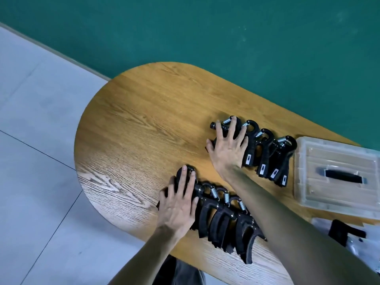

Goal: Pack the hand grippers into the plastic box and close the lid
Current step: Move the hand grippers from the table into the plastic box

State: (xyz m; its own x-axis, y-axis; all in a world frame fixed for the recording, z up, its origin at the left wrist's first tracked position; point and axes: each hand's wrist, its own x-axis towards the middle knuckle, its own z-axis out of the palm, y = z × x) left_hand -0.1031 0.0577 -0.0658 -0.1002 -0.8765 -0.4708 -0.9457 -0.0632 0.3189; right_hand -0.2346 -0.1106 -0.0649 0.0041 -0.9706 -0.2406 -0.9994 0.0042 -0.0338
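Near row: a line of black plastic hand grippers with steel coil springs [224, 219] lies at the near edge of the oval wooden table [133, 124], left of and nearer than the clear plastic box.
Left hand: the left hand [178, 204] lies flat, fingers spread and straight, pressing on the leftmost gripper of this row; it curls round nothing.
Right hand: the right hand [230, 147] lies equally flat and spread on the left end of the far row.
Far row: a second line of black grippers [265, 155] lies just left of the box.
Box: the clear plastic box with a black carry handle [337, 173] has its lid on.
Progress: by my judgement nothing is packed; opening, loading both rows and closing all remain.
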